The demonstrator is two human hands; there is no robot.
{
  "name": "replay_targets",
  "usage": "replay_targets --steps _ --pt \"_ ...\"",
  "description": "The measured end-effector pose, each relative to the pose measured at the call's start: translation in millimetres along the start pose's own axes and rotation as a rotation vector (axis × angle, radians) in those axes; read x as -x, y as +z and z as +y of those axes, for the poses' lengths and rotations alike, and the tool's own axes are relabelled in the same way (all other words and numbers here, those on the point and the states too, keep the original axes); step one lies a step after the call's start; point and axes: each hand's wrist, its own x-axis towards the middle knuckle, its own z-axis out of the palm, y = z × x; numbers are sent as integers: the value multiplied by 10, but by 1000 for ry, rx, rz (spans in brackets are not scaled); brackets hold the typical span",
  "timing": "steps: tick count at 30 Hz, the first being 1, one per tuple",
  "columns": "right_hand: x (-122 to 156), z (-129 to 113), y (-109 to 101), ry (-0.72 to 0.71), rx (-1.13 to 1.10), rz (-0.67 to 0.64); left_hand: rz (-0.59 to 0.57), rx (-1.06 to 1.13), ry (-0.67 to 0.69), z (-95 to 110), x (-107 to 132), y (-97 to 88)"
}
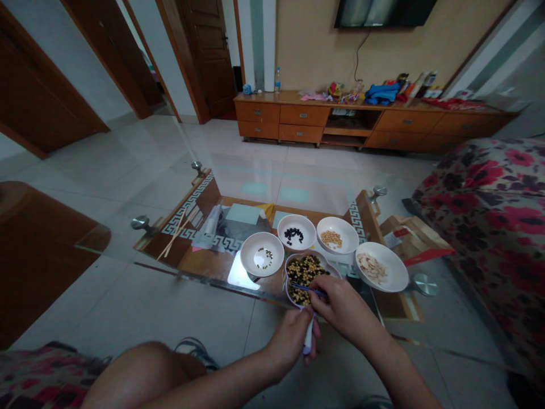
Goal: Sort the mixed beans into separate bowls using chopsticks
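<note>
My left hand (293, 341) is closed around the white handle of a scalloped bowl (335, 270) at the near edge of the glass table. Mixed yellow, green and dark beans (304, 271) fill this bowl. Over them, my right hand (336, 304) pinches slim blue tweezers (300, 287), whose tips reach in among the beans. Around it stand white bowls: one with a few green beans (264, 259), one with black beans (293, 236), one with yellow beans (331, 238), and one with pale flat pieces (371, 267).
A pair of wooden chopsticks (171, 241) lies at the table's left. Papers and a bag sit on the shelf under the glass tabletop (204, 278). A brown paper bag (415, 236) is at right, beside a floral-covered seat (489, 187). A low cabinet (302, 115) lines the far wall.
</note>
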Motion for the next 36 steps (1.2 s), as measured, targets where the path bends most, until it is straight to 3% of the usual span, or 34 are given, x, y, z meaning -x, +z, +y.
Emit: replay_targets --steps 36 --pt "-16 -7 29 -27 -6 -24 4 -11 9 -33 -17 -5"
